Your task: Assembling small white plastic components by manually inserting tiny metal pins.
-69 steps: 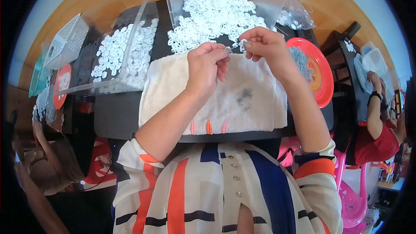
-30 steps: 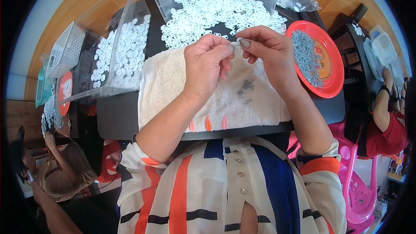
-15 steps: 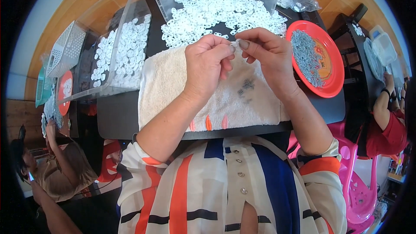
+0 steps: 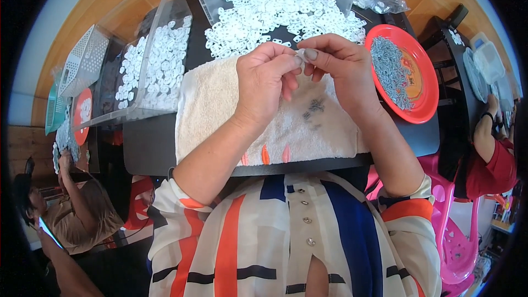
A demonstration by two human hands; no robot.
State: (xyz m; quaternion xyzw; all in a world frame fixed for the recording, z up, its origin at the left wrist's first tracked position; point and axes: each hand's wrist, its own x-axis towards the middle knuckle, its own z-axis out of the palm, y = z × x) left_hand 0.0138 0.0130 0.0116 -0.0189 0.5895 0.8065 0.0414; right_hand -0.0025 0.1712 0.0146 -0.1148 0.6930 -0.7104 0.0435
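Between both hands, above the towel (image 4: 220, 110), a small white plastic piece (image 4: 301, 54) is pinched by left hand (image 4: 267, 85) and right hand (image 4: 338, 69) fingertips; neither hand is nearer.

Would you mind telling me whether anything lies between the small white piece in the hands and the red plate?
Nothing visible does. The left hand and right hand pinch the small white piece above the towel. The red plate sits just to the right, with only bare towel and dark tabletop between.
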